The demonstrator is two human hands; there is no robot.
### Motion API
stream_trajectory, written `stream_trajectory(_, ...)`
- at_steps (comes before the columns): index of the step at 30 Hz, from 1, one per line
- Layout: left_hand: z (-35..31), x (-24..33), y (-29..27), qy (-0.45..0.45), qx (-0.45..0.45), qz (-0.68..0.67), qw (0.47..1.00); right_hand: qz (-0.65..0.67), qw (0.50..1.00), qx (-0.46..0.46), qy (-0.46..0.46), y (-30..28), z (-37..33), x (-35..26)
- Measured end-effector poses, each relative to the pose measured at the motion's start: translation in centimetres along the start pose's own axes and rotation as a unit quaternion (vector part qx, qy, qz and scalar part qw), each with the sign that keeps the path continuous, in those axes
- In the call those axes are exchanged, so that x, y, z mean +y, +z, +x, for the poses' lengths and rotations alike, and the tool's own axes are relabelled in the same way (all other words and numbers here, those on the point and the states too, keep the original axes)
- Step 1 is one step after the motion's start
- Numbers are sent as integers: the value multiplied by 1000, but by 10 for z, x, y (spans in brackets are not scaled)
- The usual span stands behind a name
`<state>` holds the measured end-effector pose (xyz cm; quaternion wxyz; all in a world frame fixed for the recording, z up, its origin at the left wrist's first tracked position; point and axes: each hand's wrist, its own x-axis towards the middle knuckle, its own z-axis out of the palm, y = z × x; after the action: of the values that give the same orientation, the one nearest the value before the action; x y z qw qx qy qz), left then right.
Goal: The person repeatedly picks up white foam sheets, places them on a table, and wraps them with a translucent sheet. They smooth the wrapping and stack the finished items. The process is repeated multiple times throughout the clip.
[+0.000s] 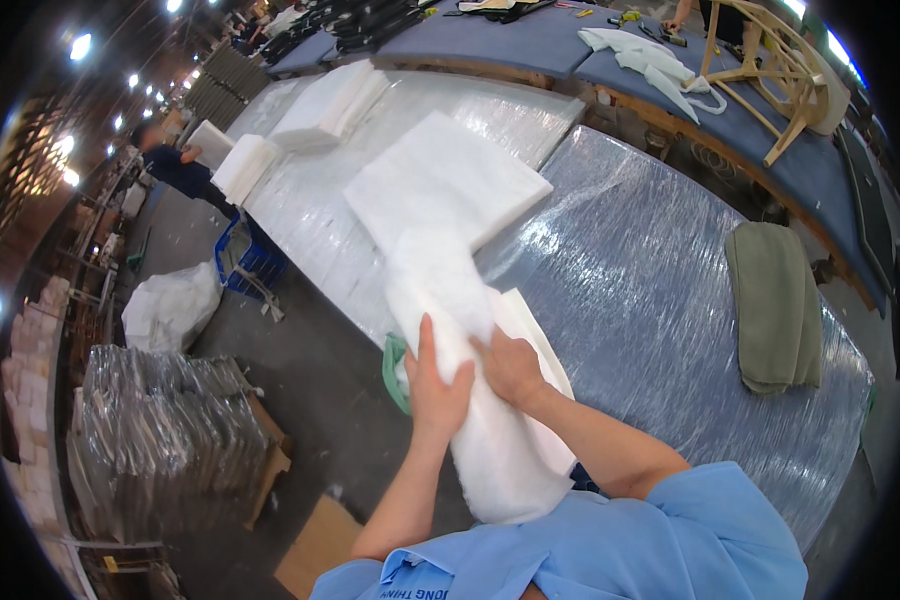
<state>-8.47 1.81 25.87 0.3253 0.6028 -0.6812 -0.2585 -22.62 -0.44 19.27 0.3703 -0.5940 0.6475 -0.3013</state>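
Note:
A long strip of fluffy white wadding (pixel 432 285) runs from a flat white wadding stack (pixel 450 180) down toward my body. My left hand (pixel 437 395) grips its left side, thumb and forefinger lying over the top. From the right, my right hand (pixel 513 370) pinches the strip's other edge with bent fingers. Underneath and to the right shows a flat cream-white piece (pixel 535 345), partly hidden by my right forearm. A bit of green cloth (pixel 395 375) sticks out beside my left hand.
The plastic-wrapped table (pixel 630 270) carries folded olive cloth (pixel 778 305) at right and more white stacks (pixel 330 105) at the far left. Wrapped bundles (pixel 170 440), a blue basket (pixel 250 260) and a person (pixel 175 165) are at left. A wooden chair frame (pixel 770 75) stands on the back table.

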Motion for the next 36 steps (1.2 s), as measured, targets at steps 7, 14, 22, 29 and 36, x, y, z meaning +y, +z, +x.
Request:
stream_trajectory(7, 1, 2, 3, 29, 17, 13, 999, -26, 1000, 0, -11, 1, 5, 16)
stream_trajectory(14, -3, 0, 0, 6, 5, -7, 1000, -60, 998, -5, -13, 18, 13, 34)
stream_trajectory(22, -4, 5, -11, 7, 11, 24, 1000, -88, 964, -42, 248, 28, -95, 206)
stream_trajectory(29, -3, 13, 2, 9, 9, 31, 999, 270, 947, -16, 175, -10, 26, 125)
stream_trajectory(36, 4, 17, 5, 15, -8, 17, 1000, 148, 983, -73, 83, -14, 91, -30)
